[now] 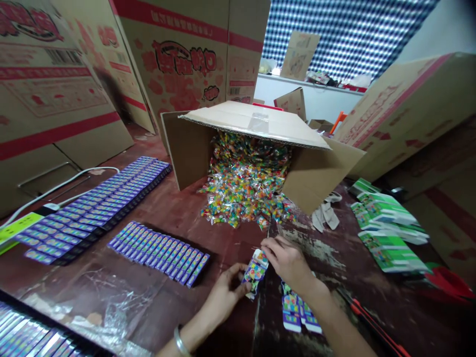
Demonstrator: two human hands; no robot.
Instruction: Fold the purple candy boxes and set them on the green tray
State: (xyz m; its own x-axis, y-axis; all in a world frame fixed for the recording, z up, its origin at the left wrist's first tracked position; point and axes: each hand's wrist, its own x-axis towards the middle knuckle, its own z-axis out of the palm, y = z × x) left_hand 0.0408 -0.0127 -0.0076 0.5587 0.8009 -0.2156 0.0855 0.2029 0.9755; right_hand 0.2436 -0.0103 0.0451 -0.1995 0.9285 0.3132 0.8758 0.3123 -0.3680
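Note:
My left hand [225,292] grips a small colourful printed box [255,272] from below, low in the middle of the view. My right hand [288,260] pinches the box's top end, fingers curled over it. Just beyond lies a heap of small wrapped candies [245,183] spilling from a tipped cardboard carton [260,124]. Under my right wrist lie flat unfolded little boxes [297,312].
Rows of filled purple boxes [159,253] and a longer bank of purple boxes [96,208] lie on the dark table at left. Green flat packs [386,223] are stacked at right. Large printed cartons [55,84] wall the back and sides. A power strip [18,225] is at the far left.

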